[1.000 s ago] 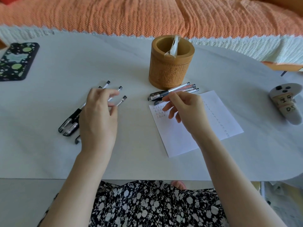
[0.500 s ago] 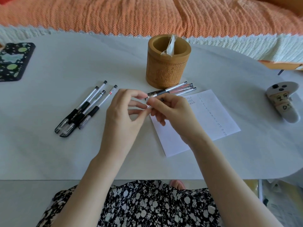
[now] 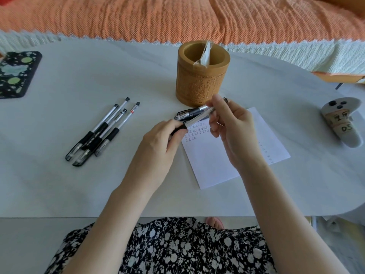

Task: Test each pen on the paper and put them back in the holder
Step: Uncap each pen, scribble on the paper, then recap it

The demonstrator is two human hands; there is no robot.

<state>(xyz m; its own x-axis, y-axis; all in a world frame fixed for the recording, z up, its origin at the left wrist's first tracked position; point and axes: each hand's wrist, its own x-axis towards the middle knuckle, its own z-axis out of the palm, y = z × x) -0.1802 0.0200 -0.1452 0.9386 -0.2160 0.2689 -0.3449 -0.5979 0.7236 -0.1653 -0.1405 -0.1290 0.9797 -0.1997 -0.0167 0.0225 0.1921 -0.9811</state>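
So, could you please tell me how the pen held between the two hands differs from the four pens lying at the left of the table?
The held pen is lifted above the paper, gripped by the left hand and the right hand; the four pens lie flat on the table, untouched. The held pen points toward the wooden holder; the four pens lie far left of it. All are slim with dark grips.

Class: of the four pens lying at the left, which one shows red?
The rightmost pen of the group; its clear barrel shows red near the top, while the others look black and clear.
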